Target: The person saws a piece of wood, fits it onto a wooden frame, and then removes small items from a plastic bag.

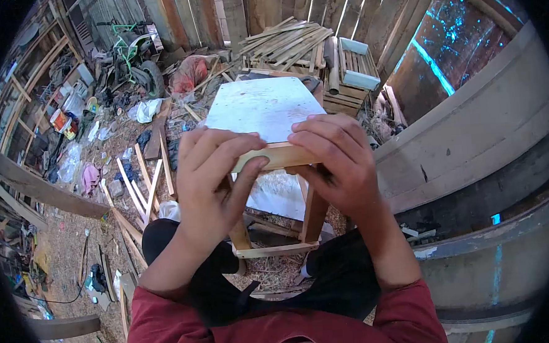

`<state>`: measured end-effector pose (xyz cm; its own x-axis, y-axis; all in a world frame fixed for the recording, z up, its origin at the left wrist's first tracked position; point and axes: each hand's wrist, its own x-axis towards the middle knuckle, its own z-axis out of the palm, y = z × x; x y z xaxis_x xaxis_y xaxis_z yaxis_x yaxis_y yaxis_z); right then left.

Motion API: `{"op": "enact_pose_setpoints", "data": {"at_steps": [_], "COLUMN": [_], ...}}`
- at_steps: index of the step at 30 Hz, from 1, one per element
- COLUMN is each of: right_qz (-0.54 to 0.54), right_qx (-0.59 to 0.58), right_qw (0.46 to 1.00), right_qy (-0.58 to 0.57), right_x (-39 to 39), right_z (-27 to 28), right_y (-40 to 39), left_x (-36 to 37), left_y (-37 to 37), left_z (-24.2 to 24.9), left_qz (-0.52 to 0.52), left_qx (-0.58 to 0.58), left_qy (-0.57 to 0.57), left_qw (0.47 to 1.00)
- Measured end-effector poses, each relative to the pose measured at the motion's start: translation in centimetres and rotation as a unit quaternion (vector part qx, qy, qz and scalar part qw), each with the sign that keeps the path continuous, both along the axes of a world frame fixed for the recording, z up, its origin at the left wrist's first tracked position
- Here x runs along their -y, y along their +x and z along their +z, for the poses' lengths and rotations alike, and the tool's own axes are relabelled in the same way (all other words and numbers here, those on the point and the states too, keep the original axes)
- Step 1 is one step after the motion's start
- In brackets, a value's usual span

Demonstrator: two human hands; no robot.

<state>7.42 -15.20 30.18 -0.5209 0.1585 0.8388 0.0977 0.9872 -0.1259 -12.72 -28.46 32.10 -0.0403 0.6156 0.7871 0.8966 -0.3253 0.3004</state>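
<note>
Both hands grip a small wooden frame that stands between the knees. My left hand has its fingers over the top rail at the left end, with the thumb on the near face. At the right end, my right hand lies with its fingers over the rail and its thumb underneath. Below the rail, wooden legs run down to a lower crossbar. Directly behind the frame is a white-topped board, its near edge partly hidden by the fingers.
Thin slats are piled at the back, beside a pale blue crate. A green bicycle stands at the back left. Loose wood strips and litter cover the left floor. Large curved panels border the right.
</note>
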Motion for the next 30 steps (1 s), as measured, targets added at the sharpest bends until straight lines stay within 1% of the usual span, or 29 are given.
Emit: {"op": "enact_pose_setpoints", "data": {"at_steps": [4, 7, 9, 12, 13, 15, 17, 19, 20, 21, 23, 24, 27, 28, 30], "right_qz": [-0.001, -0.012, -0.04, -0.043, -0.038, -0.035, -0.035, -0.036, -0.031, -0.026, -0.018, -0.024, -0.023, -0.027, -0.033], "right_qx": [-0.016, -0.019, -0.027, -0.038, -0.042, -0.05, -0.047, -0.043, -0.045, -0.048, -0.043, -0.048, -0.05, -0.049, -0.046], "right_qw": [1.0, 1.0, 0.997, 0.996, 0.995, 0.995, 0.994, 0.994, 0.993, 0.992, 0.99, 0.988, 0.989, 0.987, 0.985], "right_qy": [0.005, -0.019, -0.053, -0.068, -0.079, -0.082, -0.088, -0.093, -0.104, -0.116, -0.136, -0.144, -0.139, -0.152, -0.165], "right_x": [-0.3, -0.9, -1.3, -2.4, -2.7, -3.3, -3.9, -4.7, -5.1, -5.3, -5.4, -5.6, -6.3, -6.2, -5.8], "right_z": [-0.7, -0.5, 0.0, 0.4, 0.5, 0.6, 0.6, 0.7, 0.6, 0.5, 0.4, 0.3, 0.2, 0.3, 0.4], "right_y": [-0.8, -1.3, -1.8, -2.6, -2.9, -3.5, -3.8, -4.0, -4.2, -4.4, -4.7, -4.8, -5.1, -5.1, -5.0], "left_x": [-0.7, -1.8, -2.5, -4.1, -4.7, -5.6, -5.7, -5.4, -5.4, -5.5, -5.9, -5.9, -6.1, -6.2, -5.9], "left_y": [-0.5, -1.4, -2.0, -3.3, -3.8, -4.8, -6.2, -7.3, -8.2, -9.0, -10.5, -10.8, -11.4, -11.4, -11.3], "left_z": [-0.1, 0.0, 0.2, 0.2, 0.1, 0.4, 0.7, 0.9, 0.6, 0.6, 0.4, 0.2, -0.1, 0.0, 0.0], "left_qz": [-0.008, -0.018, -0.029, -0.038, -0.034, -0.064, -0.068, -0.097, -0.086, -0.083, -0.179, -0.186, -0.187, -0.204, -0.193], "left_qx": [0.011, 0.01, 0.031, -0.007, -0.003, -0.036, -0.047, -0.063, -0.07, -0.066, 0.005, 0.052, 0.054, 0.07, 0.066], "left_qy": [0.015, 0.029, 0.014, 0.043, 0.035, 0.065, 0.04, 0.029, 0.04, 0.036, 0.014, -0.011, 0.012, 0.005, 0.004], "left_qw": [1.0, 0.999, 0.999, 0.998, 0.999, 0.995, 0.996, 0.993, 0.993, 0.994, 0.984, 0.981, 0.981, 0.976, 0.979]}}
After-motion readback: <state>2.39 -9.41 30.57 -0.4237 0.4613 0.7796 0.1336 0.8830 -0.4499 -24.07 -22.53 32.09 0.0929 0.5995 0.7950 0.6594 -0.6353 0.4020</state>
